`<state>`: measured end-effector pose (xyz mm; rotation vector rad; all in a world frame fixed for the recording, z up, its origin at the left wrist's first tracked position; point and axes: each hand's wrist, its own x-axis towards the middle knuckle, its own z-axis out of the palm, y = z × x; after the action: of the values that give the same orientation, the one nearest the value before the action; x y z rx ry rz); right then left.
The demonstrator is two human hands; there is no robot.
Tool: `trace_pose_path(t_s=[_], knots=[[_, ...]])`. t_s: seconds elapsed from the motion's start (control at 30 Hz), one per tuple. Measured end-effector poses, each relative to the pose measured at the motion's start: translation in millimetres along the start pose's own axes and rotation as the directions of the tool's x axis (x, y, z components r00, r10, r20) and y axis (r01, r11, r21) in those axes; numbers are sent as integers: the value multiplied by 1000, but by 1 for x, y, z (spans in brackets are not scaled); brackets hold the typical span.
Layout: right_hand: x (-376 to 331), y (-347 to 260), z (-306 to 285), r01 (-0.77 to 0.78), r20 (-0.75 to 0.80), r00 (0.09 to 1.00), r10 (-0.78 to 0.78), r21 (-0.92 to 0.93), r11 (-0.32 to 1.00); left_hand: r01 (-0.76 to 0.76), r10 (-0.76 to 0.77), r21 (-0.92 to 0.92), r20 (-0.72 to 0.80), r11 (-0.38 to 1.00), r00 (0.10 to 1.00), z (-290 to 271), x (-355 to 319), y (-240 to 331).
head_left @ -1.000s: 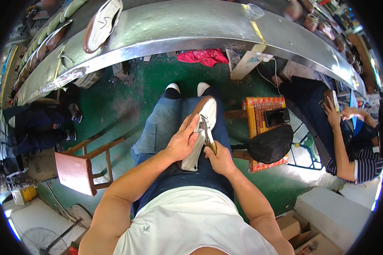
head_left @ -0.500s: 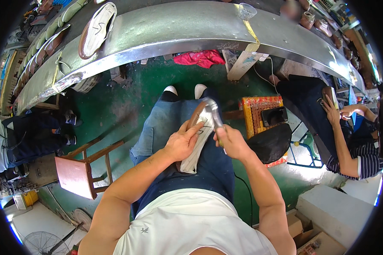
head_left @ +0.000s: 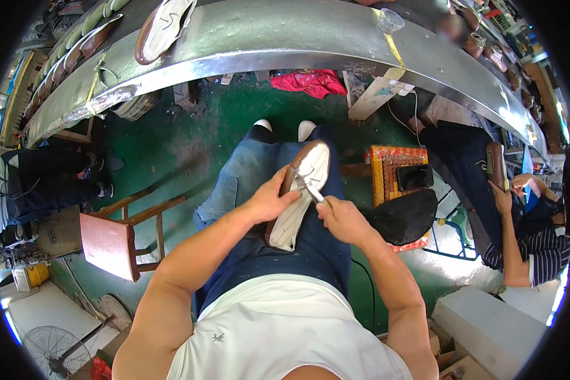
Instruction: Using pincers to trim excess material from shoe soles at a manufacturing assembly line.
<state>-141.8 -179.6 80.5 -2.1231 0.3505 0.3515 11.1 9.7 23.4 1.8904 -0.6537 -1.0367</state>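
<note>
Across my thighs lies a shoe (head_left: 318, 163) on its back, pale underside up, with a brown edge round the toe. My left hand (head_left: 271, 199) grips its left side near the middle, fingers partly hidden behind it. The handle of a hammer (head_left: 317, 195) is closed inside my right hand (head_left: 344, 221). The hammer's metal head is over the middle of the underside, close to my left fingertips; whether it touches cannot be made out.
A metal-topped bench (head_left: 247, 38) curves across the front, bearing another upturned shoe (head_left: 164, 30) and a plastic cup (head_left: 391, 21). A wooden stool (head_left: 109, 246) stands left. Right are a woven seat (head_left: 386, 172) with a phone (head_left: 415, 177) and a co-worker holding a brown shoe (head_left: 497, 166).
My right hand has brought the hammer head down from beside the toe to the middle of the underside. My left fingers have drawn back to the shoe's left edge. The toe has tilted right.
</note>
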Motion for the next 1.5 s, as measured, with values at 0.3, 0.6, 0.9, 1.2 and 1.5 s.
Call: trace_pose_path(t_s=[0.3,0.6,0.9,1.2,1.5], knots=[[-53,3,-3,221,230,959,-167,-238,946,376,-233,-407,359,832,904,-28,11,23],[-38,-41,7,262,210,961,-180,-481,837,332,-184,-463,336,822,924,-24,12,6],[-56,0,40,142,18,990,-142,-245,959,134,-77,-345,174,929,982,-10,9,-9],[-91,-3,43,7,106,994,28,-314,949,158,18,-510,324,846,946,9,-35,-21],[-109,-2,42,81,171,985,19,-555,828,-115,116,17,-142,993,983,58,-53,-35]])
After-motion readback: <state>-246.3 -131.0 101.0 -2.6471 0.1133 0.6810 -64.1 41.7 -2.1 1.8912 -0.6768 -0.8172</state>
